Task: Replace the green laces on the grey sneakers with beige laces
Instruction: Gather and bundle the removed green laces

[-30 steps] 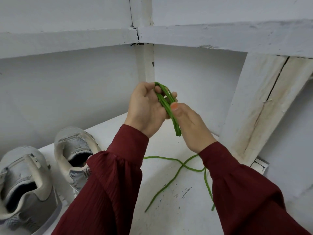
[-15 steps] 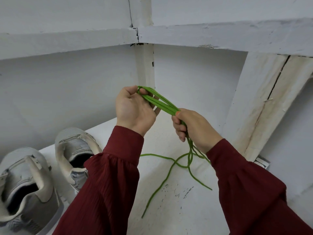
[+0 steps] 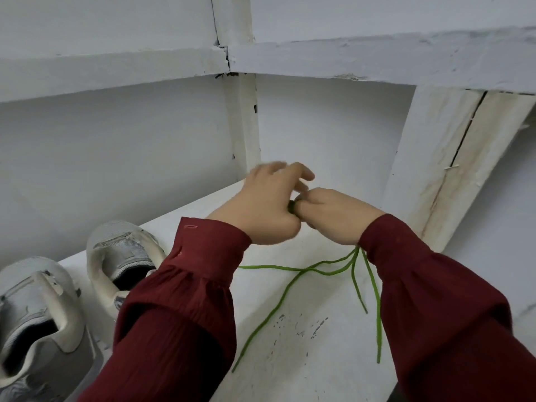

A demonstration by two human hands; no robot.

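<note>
The white shelf [image 3: 290, 358] is running back into a corner, with walls closing its rear and left and a slanted post [image 3: 452, 169] closing its right. Two grey sneakers [image 3: 124, 256] are sitting near its left edge, heels toward the camera. The right hand [image 3: 333, 216] is clenching a bundle of green laces [image 3: 290, 282], whose loose ends are trailing over the open middle of the shelf. The left hand [image 3: 266, 204] is touching the right, its fingers blurred; whether it is gripping, I cannot tell.
</note>
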